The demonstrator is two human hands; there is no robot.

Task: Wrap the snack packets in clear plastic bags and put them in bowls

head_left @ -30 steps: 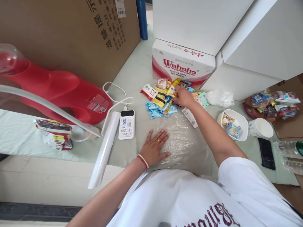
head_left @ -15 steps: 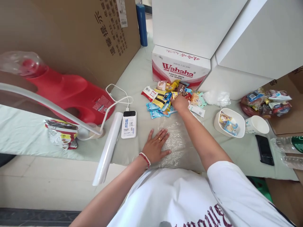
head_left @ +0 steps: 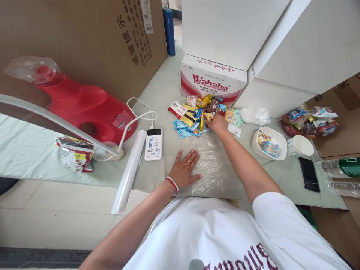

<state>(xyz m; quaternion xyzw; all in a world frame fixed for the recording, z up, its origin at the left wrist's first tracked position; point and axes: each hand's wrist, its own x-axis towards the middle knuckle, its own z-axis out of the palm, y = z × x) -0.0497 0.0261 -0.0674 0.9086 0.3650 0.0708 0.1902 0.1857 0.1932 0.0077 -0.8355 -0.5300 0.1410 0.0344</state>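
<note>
My left hand (head_left: 185,170) lies flat with its fingers spread on a sheet of clear plastic film (head_left: 212,165) over the table's front edge. My right hand (head_left: 218,123) reaches into a pile of small wrapped snacks, its fingers bent down onto a yellow snack packet (head_left: 209,116); the fingertips are partly hidden. Around it lie a brown packet (head_left: 213,105), a yellow-and-black packet (head_left: 189,116), light blue packets (head_left: 185,132) and a red-and-white packet (head_left: 177,109). A white packet (head_left: 234,130) sits just right of that hand.
A film roll (head_left: 129,168) and white power bank (head_left: 153,144) lie left, near a red jug (head_left: 92,108). A Wahaba-like printed carton (head_left: 213,80) stands behind the pile. At right are a white bowl (head_left: 255,142) with packets, a paper cup (head_left: 300,146) and a black phone (head_left: 308,174).
My right hand has shifted slightly right and toward me within the snack pile, away from the dark blue packet. My left hand stays flat on the film. The view has turned slightly.
</note>
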